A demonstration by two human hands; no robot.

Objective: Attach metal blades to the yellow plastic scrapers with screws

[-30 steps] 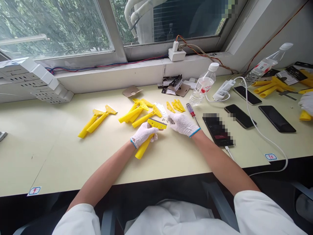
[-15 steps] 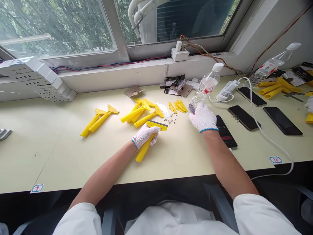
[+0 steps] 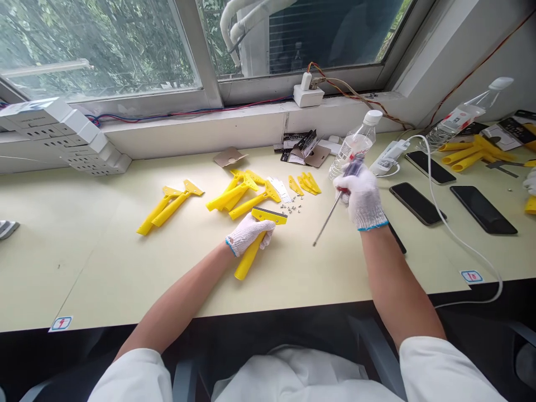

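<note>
In a white knit glove, my left hand (image 3: 250,230) is closed round the neck of a yellow scraper (image 3: 248,261), whose head with a dark blade edge faces away from me. My right hand (image 3: 360,195), gloved too, grips a screwdriver (image 3: 329,219) by its handle; the metal shaft slants down to the left, its tip apart from the scraper. Beyond my left hand lie more yellow scrapers (image 3: 251,205), white blades (image 3: 280,190), small yellow plates (image 3: 309,182) and several tiny screws or nuts (image 3: 293,207).
Two yellow scrapers (image 3: 178,204) lie to the left. A water bottle (image 3: 354,146) stands behind my right hand, near a white power strip (image 3: 389,157). Phones (image 3: 483,209) and a white cable (image 3: 464,240) lie on the right. At the right edge shows another person's gloved hand (image 3: 531,180).
My right hand has picked up the screwdriver from the table and moved slightly right, its shaft now pointing down-left. My left hand with the scraper has barely moved.
</note>
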